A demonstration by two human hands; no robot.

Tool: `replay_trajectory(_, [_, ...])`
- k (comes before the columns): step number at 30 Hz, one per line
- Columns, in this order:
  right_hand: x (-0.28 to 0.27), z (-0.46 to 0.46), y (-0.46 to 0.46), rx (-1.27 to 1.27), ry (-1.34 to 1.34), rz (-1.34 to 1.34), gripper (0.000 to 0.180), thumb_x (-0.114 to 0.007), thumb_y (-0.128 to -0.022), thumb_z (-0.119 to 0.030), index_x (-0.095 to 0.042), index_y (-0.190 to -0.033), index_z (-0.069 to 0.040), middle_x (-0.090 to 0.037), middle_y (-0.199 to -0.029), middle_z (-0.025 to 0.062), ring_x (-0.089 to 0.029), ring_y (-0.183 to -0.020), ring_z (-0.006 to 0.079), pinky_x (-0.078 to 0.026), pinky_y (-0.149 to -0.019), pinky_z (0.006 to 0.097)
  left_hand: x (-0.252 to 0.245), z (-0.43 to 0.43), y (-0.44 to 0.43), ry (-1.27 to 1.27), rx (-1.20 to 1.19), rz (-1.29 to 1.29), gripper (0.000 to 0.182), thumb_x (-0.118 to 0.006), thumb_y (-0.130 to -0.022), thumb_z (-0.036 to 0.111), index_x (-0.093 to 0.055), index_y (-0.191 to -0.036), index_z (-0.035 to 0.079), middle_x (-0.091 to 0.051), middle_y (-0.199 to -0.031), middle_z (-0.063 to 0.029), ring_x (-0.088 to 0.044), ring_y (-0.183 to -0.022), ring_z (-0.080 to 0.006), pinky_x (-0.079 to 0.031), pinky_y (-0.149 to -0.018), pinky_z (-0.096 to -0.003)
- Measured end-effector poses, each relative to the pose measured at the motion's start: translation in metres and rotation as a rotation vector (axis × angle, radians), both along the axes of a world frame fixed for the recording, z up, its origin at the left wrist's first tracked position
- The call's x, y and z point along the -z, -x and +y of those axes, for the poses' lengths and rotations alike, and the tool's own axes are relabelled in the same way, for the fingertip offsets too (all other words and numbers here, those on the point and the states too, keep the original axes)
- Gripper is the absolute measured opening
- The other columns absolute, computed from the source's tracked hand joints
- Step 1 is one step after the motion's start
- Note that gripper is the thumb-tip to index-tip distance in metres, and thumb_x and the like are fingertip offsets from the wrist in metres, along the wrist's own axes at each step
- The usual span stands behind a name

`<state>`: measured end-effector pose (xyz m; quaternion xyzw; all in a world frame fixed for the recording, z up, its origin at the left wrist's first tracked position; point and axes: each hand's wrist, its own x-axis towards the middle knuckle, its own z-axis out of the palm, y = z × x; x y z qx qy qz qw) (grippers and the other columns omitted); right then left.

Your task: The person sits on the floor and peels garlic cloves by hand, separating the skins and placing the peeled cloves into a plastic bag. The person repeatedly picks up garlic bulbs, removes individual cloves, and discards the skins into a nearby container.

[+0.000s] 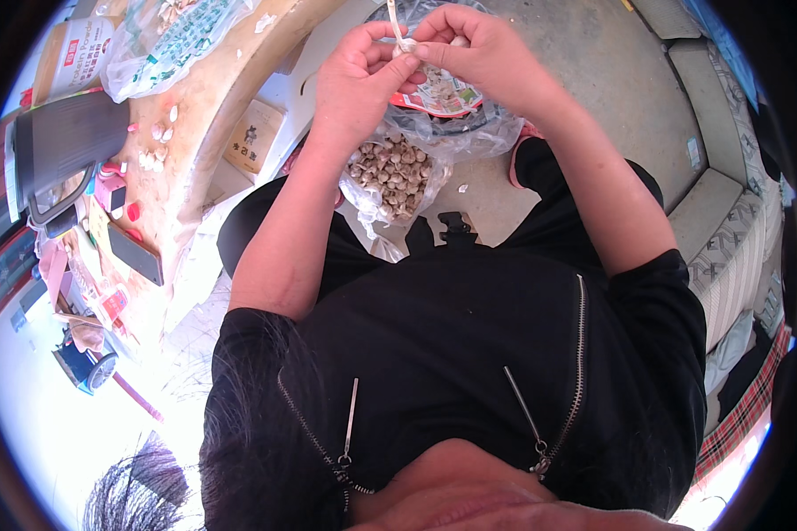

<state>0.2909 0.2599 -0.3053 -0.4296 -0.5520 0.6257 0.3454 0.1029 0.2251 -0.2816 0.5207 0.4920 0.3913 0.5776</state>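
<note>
A garlic bulb with its dry stem [405, 45] is pinched between both my hands at the top of the view. My left hand [365, 73] grips it from the left, the thumb on its underside. From the right my right hand [468, 50] touches it with the thumb and holds a second pale piece, probably garlic, in its curled fingers. Below the hands stands a bin lined with clear plastic [491, 136], with garlic skins [442, 89] on a printed sheet in it. Nearer to me an open plastic bag holds many garlic bulbs [395, 172].
On the left, a wooden table [196, 126] bears loose garlic cloves [153, 159], a phone [135, 253], a dark plastic pitcher [73, 146], a tub and a plastic bag [166, 56]. A notebook [255, 136] lies beside it. A sofa [720, 226] stands on the right.
</note>
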Motion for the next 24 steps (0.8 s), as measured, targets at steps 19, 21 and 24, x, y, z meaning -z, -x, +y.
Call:
replay_trajectory(19, [0.003,0.003,-0.011,0.088,0.465,0.545,0.005,-0.062,-0.097,-0.011,-0.06,-0.098,-0.006,-0.064,-0.075,0.0059,-0.055,-0.054,0.0111,-0.042,-0.046,0.0231,0.01,0.0,0.005,-0.092,-0.01,-0.123,0.036,-0.081,-0.088,0.01,-0.066,-0.12,0.003,-0.072,-0.094,-0.0038,-0.067,-0.08,-0.0083,-0.056,-0.069,-0.0236])
replay_trajectory(21, [0.003,0.003,-0.012,-0.016,0.426,0.485,0.007,-0.064,-0.097,-0.011,-0.06,-0.097,-0.005,-0.064,-0.073,0.0053,-0.054,-0.053,0.0102,-0.041,-0.046,0.022,0.007,0.001,0.003,-0.088,-0.022,-0.06,0.038,-0.085,-0.084,0.011,-0.065,-0.115,0.003,-0.071,-0.09,-0.0022,-0.067,-0.079,-0.007,-0.055,-0.068,-0.0229])
replay_trajectory(24, [-0.013,-0.001,-0.01,-0.102,0.382,0.336,0.012,-0.07,-0.094,-0.014,-0.061,-0.096,-0.006,-0.06,-0.073,0.0012,-0.052,-0.056,0.007,-0.04,-0.049,0.0214,0.006,0.0,0.003,-0.124,-0.015,0.121,0.039,-0.085,-0.084,0.01,-0.063,-0.115,0.003,-0.069,-0.09,-0.0007,-0.064,-0.078,-0.0057,-0.053,-0.068,-0.0216])
